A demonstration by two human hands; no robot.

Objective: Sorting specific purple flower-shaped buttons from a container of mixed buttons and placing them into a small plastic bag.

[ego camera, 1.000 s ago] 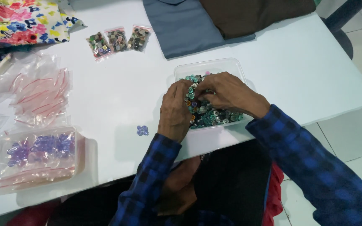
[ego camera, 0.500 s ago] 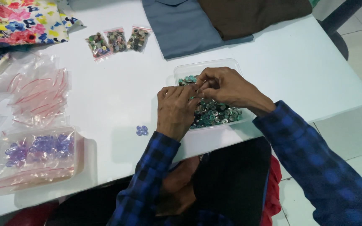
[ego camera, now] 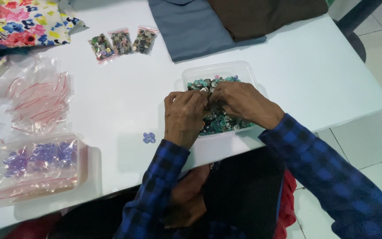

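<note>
Your left hand (ego camera: 184, 117) and right hand (ego camera: 239, 102) meet fingertip to fingertip over the tub (ego camera: 219, 71) of buttons (ego camera: 219, 121), both curled down into the heap; the fingers are pinched together, but whether either one actually has a button between them is hidden, so I cannot tell. You look to be at the picking-and-sorting stage, working small pieces out of the mixed teal and silver pile, which sits in that clear tub at the table's (ego camera: 315, 75) near edge. Any lift from here wants a fine pinch on one piece without dragging its neighbours. Just left of your left hand lies a small lilac button cluster (ego camera: 149, 137). Farther left, a clear tray (ego camera: 32, 170) holds purple pieces in bags. Above it lies a loose heap of empty red-striped zip bags (ego camera: 38, 99). Three small filled bags (ego camera: 122, 42) sit in a row at the far side, near the floral cloth (ego camera: 23, 22) and the folded grey cloth (ego camera: 191, 31) and brown cloth (ego camera: 266, 15).
</note>
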